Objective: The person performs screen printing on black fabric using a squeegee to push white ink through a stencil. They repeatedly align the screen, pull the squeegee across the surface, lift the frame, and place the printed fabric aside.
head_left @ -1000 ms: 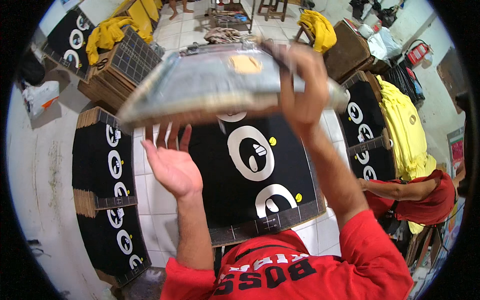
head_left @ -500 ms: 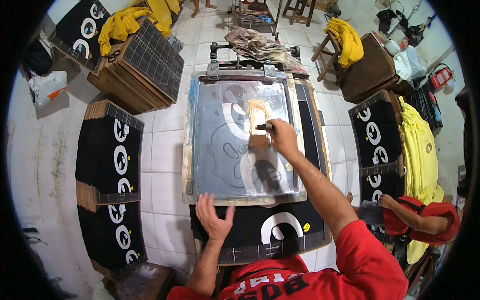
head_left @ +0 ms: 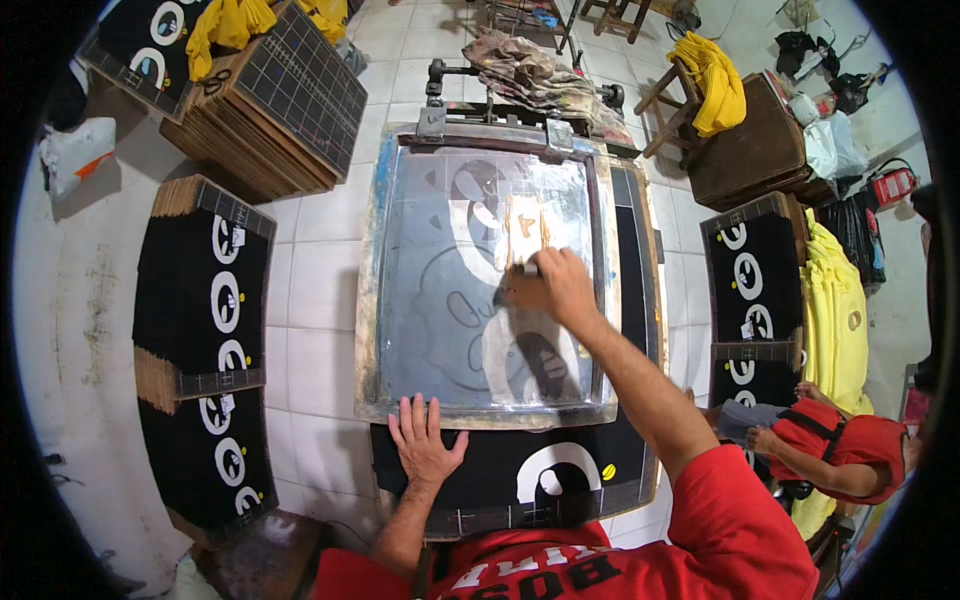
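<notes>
A printing screen in a worn pale frame (head_left: 370, 300) lies flat over a board with black printed fabric (head_left: 430, 480), its far side held by metal clamps (head_left: 559, 135). My right hand (head_left: 565, 290) grips a squeegee (head_left: 525, 285), blurred and partly hidden by my fingers, on the mesh just below a streaky patch of pale orange ink (head_left: 525, 225). My left hand (head_left: 425, 445) is spread open, palm down, its fingertips at the screen's near edge; whether they press on it I cannot tell. Grey outlines and white shapes show through the mesh.
Stacked boards with black printed fabric stand left (head_left: 180, 300) and right (head_left: 750, 300). A gridded board stack (head_left: 290, 90) sits back left. Yellow garments lie on a stool (head_left: 710, 80) and at right (head_left: 835, 330). A co-worker in red (head_left: 840, 450) is at lower right. A stained cloth (head_left: 520, 70) rests beyond the clamps.
The screen, raised and tilted a second ago, now lies flat. My right hand has come down with the squeegee onto the mesh. My left hand has moved down to the screen's near edge.
</notes>
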Demonstrator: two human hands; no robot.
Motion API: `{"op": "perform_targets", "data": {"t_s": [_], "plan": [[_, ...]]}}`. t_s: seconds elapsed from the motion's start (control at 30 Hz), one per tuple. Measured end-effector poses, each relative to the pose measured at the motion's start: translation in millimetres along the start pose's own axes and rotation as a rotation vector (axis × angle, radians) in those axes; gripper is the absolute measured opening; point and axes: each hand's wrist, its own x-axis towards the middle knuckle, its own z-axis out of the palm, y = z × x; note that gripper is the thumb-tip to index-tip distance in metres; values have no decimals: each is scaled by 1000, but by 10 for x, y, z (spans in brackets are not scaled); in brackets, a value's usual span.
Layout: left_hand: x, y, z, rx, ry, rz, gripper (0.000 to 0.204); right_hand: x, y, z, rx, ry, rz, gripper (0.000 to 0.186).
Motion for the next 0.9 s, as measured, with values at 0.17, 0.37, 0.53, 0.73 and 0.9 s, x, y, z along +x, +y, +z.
{"op": "perform_targets", "data": {"t_s": [0.17,0.37,0.53,0.73,0.9], "plan": [[0,6,-3,0,-9,-14,87,509,200,-70,-5,-271,198,29],[-11,-5,11,-40,14,0,91,1115,518,215,-72,53,139,27],[-17,15,-10,-28,26,-6,87,259,86,116,0,-6,136,25],[163,-63,-151,-136,87,53,72,-474,-389,-17,-120,62,48,24],[405,-168,-404,-302,68,134,51,-180,-323,-222,-81,72,37,20]]}}
